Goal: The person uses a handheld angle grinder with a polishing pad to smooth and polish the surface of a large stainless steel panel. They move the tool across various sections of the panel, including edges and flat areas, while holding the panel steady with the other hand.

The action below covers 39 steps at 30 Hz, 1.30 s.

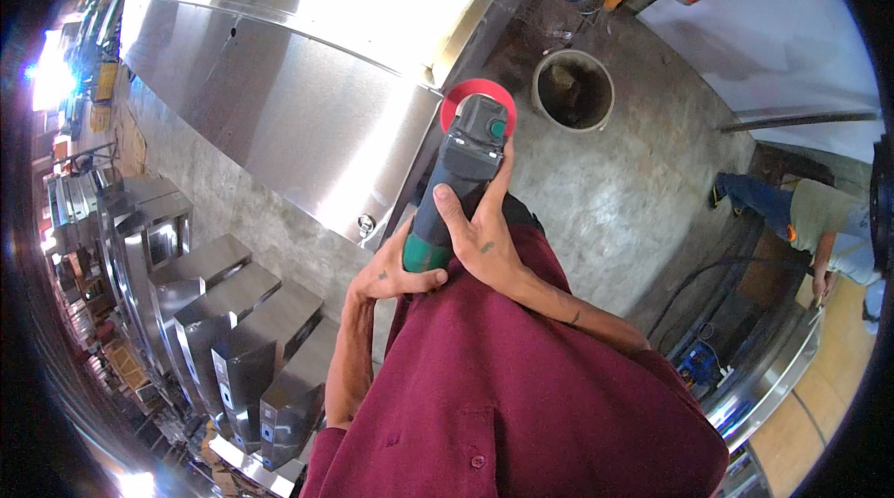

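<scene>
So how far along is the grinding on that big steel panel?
Done: hard to judge; the steel panel shows a bright brushed face, with no visible grinding marks. In hand: both the left hand and right hand grip the angle grinder, its red disc at the panel's edge. Left: cannot tell.

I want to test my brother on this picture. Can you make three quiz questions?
1. True or false: both hands hold the grinder.
2. What colour is its disc? A) red B) blue C) yellow
3. What round thing stands on the floor past the disc?

Key:
1. True: the left hand grips the rear end, the right hand the body.
2. A.
3. A bucket.
</scene>
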### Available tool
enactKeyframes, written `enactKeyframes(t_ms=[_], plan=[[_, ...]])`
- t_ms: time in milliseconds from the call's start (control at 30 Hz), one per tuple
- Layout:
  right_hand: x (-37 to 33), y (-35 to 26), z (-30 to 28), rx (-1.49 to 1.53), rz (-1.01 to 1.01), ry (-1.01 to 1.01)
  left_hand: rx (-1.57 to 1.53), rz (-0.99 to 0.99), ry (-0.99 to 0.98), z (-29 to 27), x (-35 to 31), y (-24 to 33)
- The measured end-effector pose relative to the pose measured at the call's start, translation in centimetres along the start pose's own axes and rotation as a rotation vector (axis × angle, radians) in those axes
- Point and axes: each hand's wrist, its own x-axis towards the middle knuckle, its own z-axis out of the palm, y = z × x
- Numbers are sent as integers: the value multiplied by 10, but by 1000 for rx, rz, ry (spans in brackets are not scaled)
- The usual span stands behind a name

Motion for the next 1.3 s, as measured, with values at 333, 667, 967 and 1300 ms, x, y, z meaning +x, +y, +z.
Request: enactKeyframes(t_ms=[333,667,967,1300], plan=[[2,4,1,-5,12,-3,36,5,18,-1,3,-1],[3,0,0,-21,-20,-10,22,9,11,-1,3,8],[2,-4,0,51,-25,-32,-17,13,16,0,0,10],[2,-6,4,-13,-154,-28,30,75,0,-6,-1,2]])
